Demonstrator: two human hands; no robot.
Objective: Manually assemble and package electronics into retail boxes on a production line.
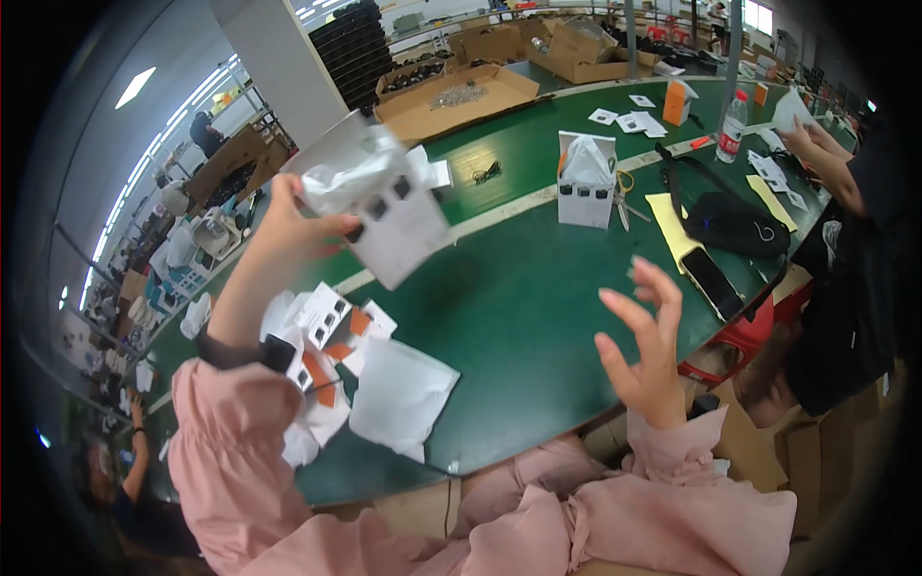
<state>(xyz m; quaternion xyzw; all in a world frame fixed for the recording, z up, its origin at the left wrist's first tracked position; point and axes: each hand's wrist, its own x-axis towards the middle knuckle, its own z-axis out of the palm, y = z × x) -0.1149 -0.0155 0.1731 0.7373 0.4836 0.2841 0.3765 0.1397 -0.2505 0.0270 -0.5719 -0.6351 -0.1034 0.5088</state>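
Observation:
My left hand (300, 223) is closed on a white box (408, 233) with dark device pictures on its side, raised over the left part of the table. The box tilts, and a crumpled white bag (353, 175) fills its open top. My right hand (645, 348) hovers over the table's near right side, fingers apart, with nothing in it. A second open white box (585, 204) stands upright beyond, also with a white bag inside. Below my left hand lies a pile of white and orange printed boxes (327, 317), next to a flat white pouch (401, 394).
Scissors (624, 204) lie beside the standing box. Farther right are a black bag (735, 226), a phone (712, 280), a water bottle (733, 128) and an orange box (678, 102). A co-worker's hands (805, 136) hold a white bag. A cardboard tray (461, 96) sits at the back.

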